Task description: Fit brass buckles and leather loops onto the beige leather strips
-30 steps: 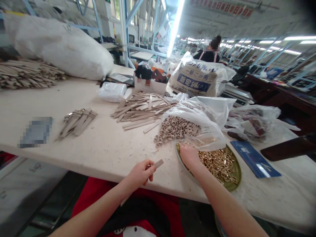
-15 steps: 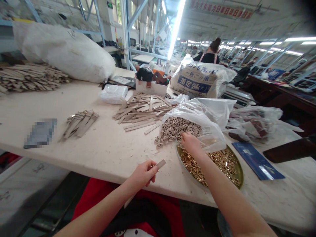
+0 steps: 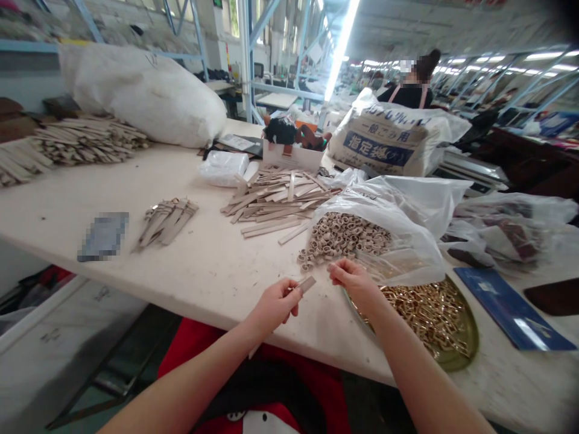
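My left hand is closed on a thin beige strap whose end pokes up to the right. Close beside it my right hand is pinched shut on something too small to make out, near the edge of a clear bag of small beige loops. A round gold tray heaped with gold metal buckles lies just right of my right wrist. A loose pile of beige straps lies further back on the white table.
A small bundle of straps and a flat grey packet lie to the left. Large white sacks, a strap heap, a small box, plastic bags and a blue card crowd the far and right sides. A person works behind.
My right hand left the gold tray, passed by the bag of loops and came in close to the left hand. The left hand rose slightly with the strap.
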